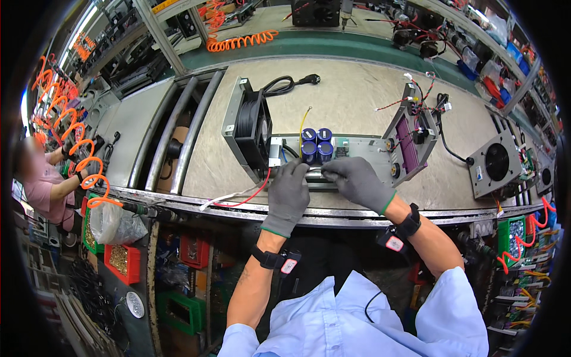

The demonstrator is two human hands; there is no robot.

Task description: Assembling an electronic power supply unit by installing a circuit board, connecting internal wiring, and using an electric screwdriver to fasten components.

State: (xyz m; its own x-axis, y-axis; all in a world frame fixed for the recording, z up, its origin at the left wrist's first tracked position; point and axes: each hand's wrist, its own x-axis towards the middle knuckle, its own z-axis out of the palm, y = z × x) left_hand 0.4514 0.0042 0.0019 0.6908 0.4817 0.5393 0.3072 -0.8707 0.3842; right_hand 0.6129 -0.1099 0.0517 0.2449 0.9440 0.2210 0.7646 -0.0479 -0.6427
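Head view: I see the left hand [289, 193], gray-gloved, its fingers bunched at the near edge of an open metal chassis [364, 152], just in front of four dark-blue capacitors [316, 146]. Beside it the right hand [360, 183], gloved alike, has its fingertips drawn in narrow at the same edge; whether either hand pinches a small part I cannot tell (the gloves hide the contact from me). The chassis lies on the bench top [345, 95]. A red wire [247, 198] and a white wire [223, 197] trail off to the left of the left hand. A black fan [256, 128] stands at the chassis's left end, a purple board [407, 146] at its right. Beyond the fan lies a black cord [273, 91]. Farther right sits a second fan unit [485, 174]; far left, past metal rollers [201, 131], is a co-worker [50, 187] in pink.
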